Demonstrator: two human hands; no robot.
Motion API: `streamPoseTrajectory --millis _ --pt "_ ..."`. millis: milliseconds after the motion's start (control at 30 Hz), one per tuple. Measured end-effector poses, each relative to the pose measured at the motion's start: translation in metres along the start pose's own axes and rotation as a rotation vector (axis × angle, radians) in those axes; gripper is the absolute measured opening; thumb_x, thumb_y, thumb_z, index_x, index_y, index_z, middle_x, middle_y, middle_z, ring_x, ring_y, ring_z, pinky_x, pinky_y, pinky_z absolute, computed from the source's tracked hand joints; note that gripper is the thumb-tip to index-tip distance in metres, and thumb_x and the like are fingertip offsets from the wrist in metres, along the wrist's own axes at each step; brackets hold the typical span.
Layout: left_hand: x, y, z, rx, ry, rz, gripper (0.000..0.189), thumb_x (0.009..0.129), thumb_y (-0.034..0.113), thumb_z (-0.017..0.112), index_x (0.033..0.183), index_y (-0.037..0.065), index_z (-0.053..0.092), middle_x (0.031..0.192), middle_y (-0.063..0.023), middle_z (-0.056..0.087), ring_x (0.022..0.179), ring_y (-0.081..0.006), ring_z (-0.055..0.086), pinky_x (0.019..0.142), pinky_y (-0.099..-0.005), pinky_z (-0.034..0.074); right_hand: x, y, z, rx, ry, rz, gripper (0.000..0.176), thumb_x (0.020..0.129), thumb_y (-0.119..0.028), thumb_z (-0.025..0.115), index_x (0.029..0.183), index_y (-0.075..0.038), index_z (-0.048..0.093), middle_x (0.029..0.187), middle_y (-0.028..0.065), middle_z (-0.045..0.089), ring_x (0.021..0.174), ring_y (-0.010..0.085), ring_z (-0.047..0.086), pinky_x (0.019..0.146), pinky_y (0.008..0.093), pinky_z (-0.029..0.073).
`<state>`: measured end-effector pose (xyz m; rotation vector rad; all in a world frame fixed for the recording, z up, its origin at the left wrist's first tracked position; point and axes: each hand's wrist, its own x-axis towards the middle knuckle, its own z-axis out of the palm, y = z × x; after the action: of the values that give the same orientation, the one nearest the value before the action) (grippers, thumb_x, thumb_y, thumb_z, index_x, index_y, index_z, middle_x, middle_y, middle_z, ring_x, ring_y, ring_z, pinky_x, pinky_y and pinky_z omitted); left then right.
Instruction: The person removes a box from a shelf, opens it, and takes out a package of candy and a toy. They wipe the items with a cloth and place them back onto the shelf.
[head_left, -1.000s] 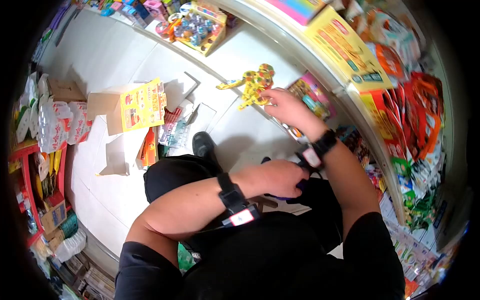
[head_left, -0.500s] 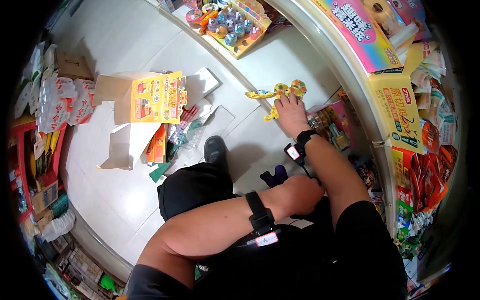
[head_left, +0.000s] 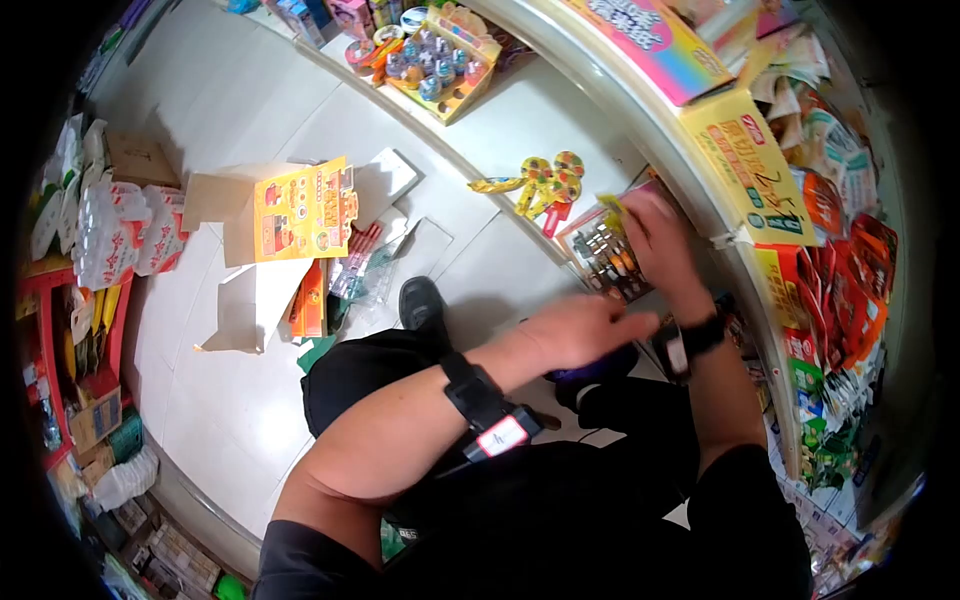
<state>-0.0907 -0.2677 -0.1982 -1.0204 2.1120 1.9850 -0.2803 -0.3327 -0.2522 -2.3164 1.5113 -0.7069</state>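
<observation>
My right hand (head_left: 662, 248) is over a box of small packaged goods (head_left: 608, 255) on the lower shelf ledge. Its fingers are bent round a small yellow item (head_left: 611, 207), blurred by motion. To the left of that box lie several yellow wrapped pieces with round patterned ends (head_left: 550, 183); a small red piece (head_left: 556, 218) is beside them. My left hand (head_left: 570, 335) hovers in front of my body, fingers stretched toward the right wrist, with nothing visible in it.
An opened cardboard box with a yellow printed flap (head_left: 300, 212) stands on the floor, plastic packaging (head_left: 365, 262) beside it. A tray of small bottle-shaped items (head_left: 440, 70) sits on the far ledge. Snack packets (head_left: 855, 290) fill the right shelf.
My right hand has left the yellow pieces and moved right, over the box of packaged goods. My left hand has moved up and left, and its fingers are now stretched. The view has shifted.
</observation>
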Motion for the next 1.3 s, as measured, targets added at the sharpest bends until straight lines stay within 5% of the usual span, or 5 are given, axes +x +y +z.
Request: streamPoseTrajectory --millis 167,433,500,633,1300 --pt "0.008 -0.016 0.013 -1.131 0.025 -0.04 0.051 0.097 0.048 0.052 0.109 0.0 0.066 0.099 -0.0031 0.065 0.088 -0.0107 0.06 0.079 -0.026 0.049 -0.089 -0.047 -0.063 -0.127 -0.086 -0.148 0.025 0.076 0.001 0.066 0.1 -0.006 0.064 0.102 0.0115 0.065 0.099 0.0315 0.061 0.084 0.0408 0.049" --pt "0.023 -0.045 0.057 -0.501 -0.115 0.121 0.022 0.087 0.025 0.067 0.095 0.004 0.066 0.073 0.0027 0.058 0.066 -0.0072 0.049 0.059 -0.0274 0.041 -0.178 -0.064 -0.069 -0.074 -0.094 0.079 0.043 0.078 -0.005 0.068 0.12 -0.008 0.06 0.127 0.0118 0.055 0.121 0.0303 0.051 0.091 0.0377 0.049" --pt "0.021 -0.041 0.054 -0.463 -0.107 0.129 0.023 0.085 0.024 0.068 0.097 0.004 0.066 0.07 0.0003 0.058 0.064 -0.0092 0.051 0.057 -0.0289 0.042 -0.194 -0.047 -0.057 0.598 0.109 0.792 0.048 0.086 -0.009 0.065 0.132 -0.007 0.05 0.129 0.011 0.054 0.119 0.0253 0.053 0.091 0.0354 0.049" --pt "0.018 -0.029 0.042 -0.326 -0.136 0.082 0.031 0.085 0.028 0.068 0.1 0.002 0.065 0.072 -0.0086 0.063 0.067 -0.0168 0.061 0.061 -0.0322 0.047 -0.192 -0.044 -0.08 1.191 -0.065 1.091 0.051 0.091 -0.013 0.062 0.137 -0.002 0.043 0.103 0.0096 0.062 0.075 0.0157 0.062 0.07 0.0275 0.052" --pt "0.015 -0.038 0.042 0.24 -0.022 0.157 0.039 0.084 0.04 0.064 0.094 0.003 0.065 0.084 -0.0192 0.067 0.082 -0.0385 0.064 0.074 -0.0451 0.05 -0.108 0.069 0.009 -0.169 -0.129 0.477 0.037 0.087 -0.026 0.062 0.119 -0.008 0.06 0.113 0.018 0.062 0.104 0.0378 0.059 0.087 0.0467 0.049"
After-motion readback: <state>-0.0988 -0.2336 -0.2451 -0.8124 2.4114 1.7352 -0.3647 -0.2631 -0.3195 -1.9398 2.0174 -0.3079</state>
